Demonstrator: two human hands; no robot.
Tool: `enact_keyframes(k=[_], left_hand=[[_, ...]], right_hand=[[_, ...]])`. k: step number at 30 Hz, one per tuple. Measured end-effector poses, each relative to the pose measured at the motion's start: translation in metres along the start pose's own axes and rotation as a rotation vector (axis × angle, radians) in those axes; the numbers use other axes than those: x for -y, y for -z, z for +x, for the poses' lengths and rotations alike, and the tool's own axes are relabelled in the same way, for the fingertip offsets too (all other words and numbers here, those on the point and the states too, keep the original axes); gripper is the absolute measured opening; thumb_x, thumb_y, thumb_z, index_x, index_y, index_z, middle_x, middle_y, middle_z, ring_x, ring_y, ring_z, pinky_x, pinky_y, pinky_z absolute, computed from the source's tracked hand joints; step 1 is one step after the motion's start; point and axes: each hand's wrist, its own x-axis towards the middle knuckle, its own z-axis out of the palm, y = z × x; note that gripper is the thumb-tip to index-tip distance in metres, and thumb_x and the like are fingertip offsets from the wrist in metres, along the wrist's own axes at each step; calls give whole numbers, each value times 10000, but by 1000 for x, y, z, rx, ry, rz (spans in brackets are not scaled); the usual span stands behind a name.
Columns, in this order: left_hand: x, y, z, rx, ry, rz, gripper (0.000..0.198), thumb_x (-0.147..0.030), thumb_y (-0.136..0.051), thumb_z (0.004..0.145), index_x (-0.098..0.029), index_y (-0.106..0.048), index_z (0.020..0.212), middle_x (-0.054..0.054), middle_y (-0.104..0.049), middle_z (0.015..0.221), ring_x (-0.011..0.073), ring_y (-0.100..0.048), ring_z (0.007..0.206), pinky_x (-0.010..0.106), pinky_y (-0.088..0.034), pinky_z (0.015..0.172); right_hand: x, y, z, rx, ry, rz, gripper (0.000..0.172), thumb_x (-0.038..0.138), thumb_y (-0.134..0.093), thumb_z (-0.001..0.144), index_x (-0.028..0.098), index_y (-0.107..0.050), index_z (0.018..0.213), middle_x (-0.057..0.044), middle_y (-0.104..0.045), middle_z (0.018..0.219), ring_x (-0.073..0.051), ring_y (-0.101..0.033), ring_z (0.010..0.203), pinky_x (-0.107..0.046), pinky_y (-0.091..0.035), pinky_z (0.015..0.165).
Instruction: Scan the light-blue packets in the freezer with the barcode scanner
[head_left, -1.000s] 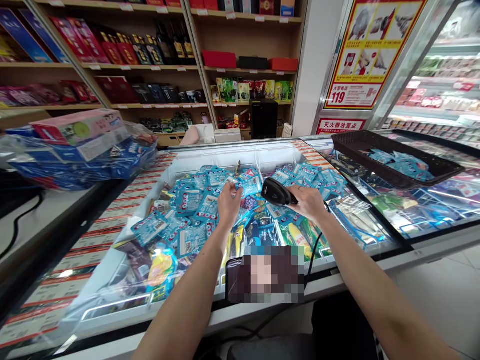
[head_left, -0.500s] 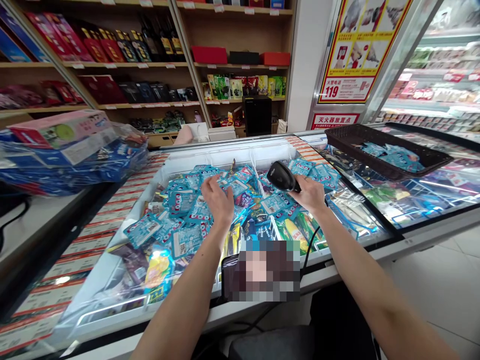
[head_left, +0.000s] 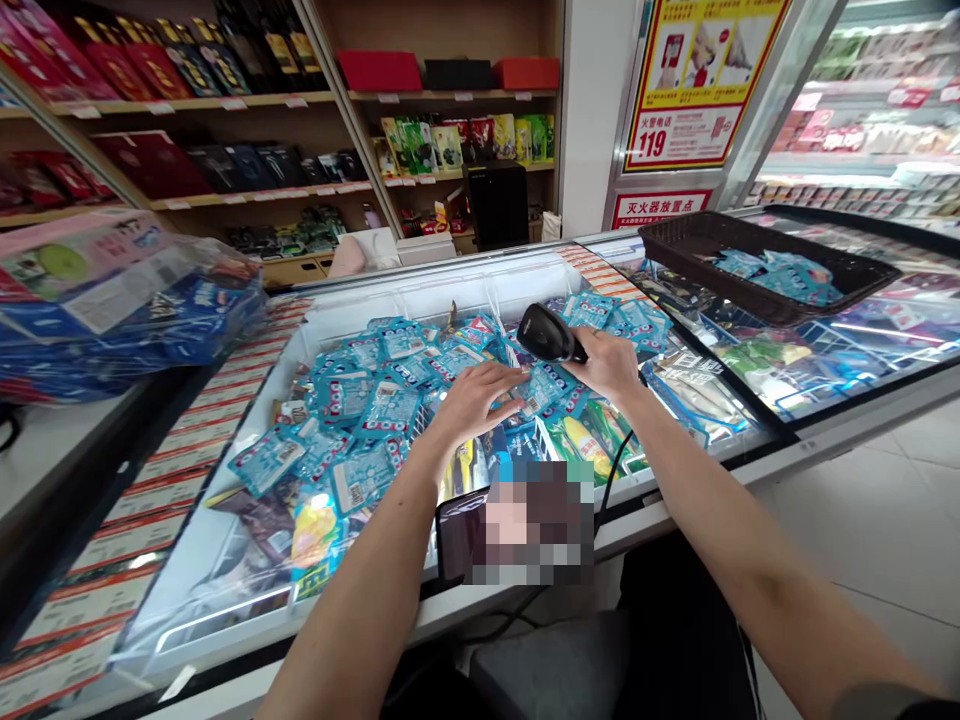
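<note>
A black barcode scanner (head_left: 551,335) is gripped by its handle in my right hand (head_left: 609,362), its head pointing left above the freezer's glass top. My left hand (head_left: 476,402) reaches in from the left with thumb and fingers apart, nothing seen between them. Its fingertips come up to a small blue packet (head_left: 544,388) just below the scanner; whether they touch it I cannot tell. Many similar blue packets (head_left: 345,396) lie spread over the glass, left of my left hand. More of them (head_left: 637,322) lie beyond my right hand.
A phone (head_left: 461,535), partly pixelated, rests at the freezer's near edge beside the scanner's cable (head_left: 616,470). To the right, a dark basket (head_left: 675,262) holds several blue packets. Plastic-wrapped boxes (head_left: 150,310) are stacked at left. Shelves with bottles and boxes stand behind.
My left hand has moved right, from over the packets to beside the packet under the scanner. The scanner stays in my right hand. The view has tilted slightly downward.
</note>
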Motion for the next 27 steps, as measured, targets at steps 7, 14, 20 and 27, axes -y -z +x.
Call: enact_keyframes(k=[7, 14, 20, 27], left_hand=[[7, -1, -1, -36, 118, -98, 576, -428, -537, 805, -260, -400, 1338, 81, -572, 1149, 249, -491, 1091, 424, -359, 961], [29, -8, 0, -245, 387, -394, 383, -397, -536, 794, -224, -552, 1135, 48, -578, 892, 156, -558, 708, 301, -464, 663], [39, -15, 1, -523, 606, -671, 323, -365, -538, 793, -213, -432, 1058, 16, -583, 808, 139, -620, 601, 282, -491, 545], [42, -17, 1, -575, 594, -833, 302, -395, -457, 847, -222, -342, 1067, -30, -530, 684, 173, -669, 687, 327, -542, 628]], right_hand=[[1, -1, 1, 3, 26, 1, 362, 453, -494, 822, 184, -602, 1038, -71, -663, 859, -218, -593, 767, -269, -332, 599], [1, -1, 2, 2, 44, -10, 359, 435, -521, 800, 185, -596, 1046, -63, -661, 841, -211, -591, 753, -266, -329, 593], [-1, 2, 2, 9, 80, 23, 357, 412, -490, 819, 172, -592, 1063, -65, -667, 875, -202, -595, 776, -263, -344, 614], [2, 6, 0, 72, 213, 53, 356, 419, -507, 814, 186, -595, 1068, -46, -666, 885, -183, -600, 782, -258, -354, 621]])
